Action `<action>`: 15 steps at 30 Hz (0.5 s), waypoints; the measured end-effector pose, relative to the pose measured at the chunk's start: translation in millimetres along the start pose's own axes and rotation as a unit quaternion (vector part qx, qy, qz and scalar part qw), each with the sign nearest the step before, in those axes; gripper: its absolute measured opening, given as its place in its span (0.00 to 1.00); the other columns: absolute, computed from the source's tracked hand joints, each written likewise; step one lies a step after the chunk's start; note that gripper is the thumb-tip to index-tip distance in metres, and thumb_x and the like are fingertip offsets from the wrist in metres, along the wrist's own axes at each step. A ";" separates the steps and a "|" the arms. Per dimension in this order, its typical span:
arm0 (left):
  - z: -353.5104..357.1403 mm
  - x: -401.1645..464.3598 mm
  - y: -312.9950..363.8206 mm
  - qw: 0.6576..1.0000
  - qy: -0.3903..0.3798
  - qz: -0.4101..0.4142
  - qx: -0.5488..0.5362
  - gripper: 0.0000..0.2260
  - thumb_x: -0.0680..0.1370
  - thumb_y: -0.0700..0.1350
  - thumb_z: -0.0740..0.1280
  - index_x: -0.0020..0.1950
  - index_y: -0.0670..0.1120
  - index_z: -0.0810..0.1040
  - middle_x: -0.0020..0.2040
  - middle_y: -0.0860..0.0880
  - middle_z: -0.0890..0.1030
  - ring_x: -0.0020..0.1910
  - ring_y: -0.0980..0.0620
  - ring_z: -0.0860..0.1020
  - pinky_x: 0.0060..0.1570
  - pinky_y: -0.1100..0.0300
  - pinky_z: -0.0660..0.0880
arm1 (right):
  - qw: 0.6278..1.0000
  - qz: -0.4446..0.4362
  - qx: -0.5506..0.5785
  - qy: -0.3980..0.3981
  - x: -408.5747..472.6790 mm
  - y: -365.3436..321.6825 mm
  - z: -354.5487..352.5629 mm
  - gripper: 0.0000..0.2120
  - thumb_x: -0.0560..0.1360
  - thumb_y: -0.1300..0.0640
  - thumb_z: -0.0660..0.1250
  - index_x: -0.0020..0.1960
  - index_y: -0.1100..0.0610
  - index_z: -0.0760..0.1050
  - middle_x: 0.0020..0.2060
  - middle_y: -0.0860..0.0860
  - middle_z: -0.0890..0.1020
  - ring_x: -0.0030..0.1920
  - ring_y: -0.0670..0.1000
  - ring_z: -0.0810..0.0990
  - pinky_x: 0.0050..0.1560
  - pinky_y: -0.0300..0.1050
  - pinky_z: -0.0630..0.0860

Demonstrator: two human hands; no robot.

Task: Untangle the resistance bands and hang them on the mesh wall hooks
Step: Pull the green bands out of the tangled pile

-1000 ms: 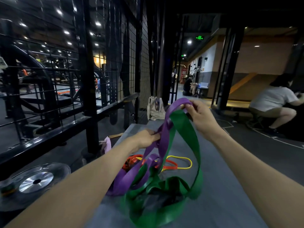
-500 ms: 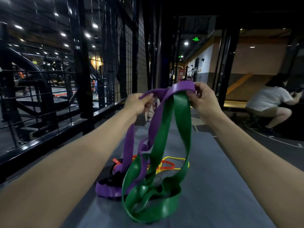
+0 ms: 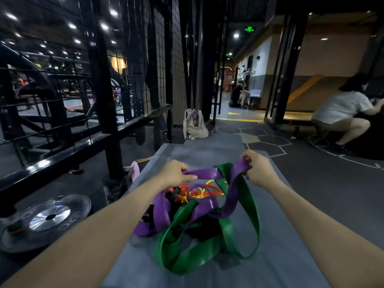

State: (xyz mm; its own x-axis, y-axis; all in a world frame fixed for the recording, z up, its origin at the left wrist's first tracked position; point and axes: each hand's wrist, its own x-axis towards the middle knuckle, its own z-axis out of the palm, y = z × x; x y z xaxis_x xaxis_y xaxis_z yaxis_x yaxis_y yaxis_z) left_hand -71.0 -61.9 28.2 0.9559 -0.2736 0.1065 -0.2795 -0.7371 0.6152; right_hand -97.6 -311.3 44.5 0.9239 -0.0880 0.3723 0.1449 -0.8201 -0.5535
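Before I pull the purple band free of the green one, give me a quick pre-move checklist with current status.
1. Left hand grips purple band: ok.
2. Right hand pinches the same purple band: ok.
3. Purple band free of green band: not ok, the two cross and loop together.
4. Red band and yellow band clear of the purple: cannot tell, they lie bunched under it.
5. Bands rest on the grey mat: ok.
6. Free hook on mesh wall: cannot tell.

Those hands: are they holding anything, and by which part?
Yes. The left hand and right hand each grip the purple band, at opposite ends of its raised top stretch.
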 end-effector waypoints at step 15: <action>47.2 -4.1 -46.0 0.989 -0.066 -0.124 -0.049 0.04 0.74 0.44 0.71 0.42 0.45 0.78 0.37 0.47 0.75 0.37 0.50 0.75 0.36 0.63 0.71 | 0.988 -0.010 -0.093 -0.125 2.4 7.8 11.0 0.23 0.71 0.70 0.62 0.65 0.60 0.70 0.58 0.59 0.73 0.57 0.56 0.75 0.53 0.39 0.69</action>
State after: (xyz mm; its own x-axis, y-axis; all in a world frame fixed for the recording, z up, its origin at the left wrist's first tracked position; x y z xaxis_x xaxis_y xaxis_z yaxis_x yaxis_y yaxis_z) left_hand -66.3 -56.0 -37.4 0.9719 -0.1758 -0.1563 -0.0222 -0.7301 0.6830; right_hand -90.3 -311.7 32.9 0.9835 0.0529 0.1731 0.1181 -0.9122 -0.3924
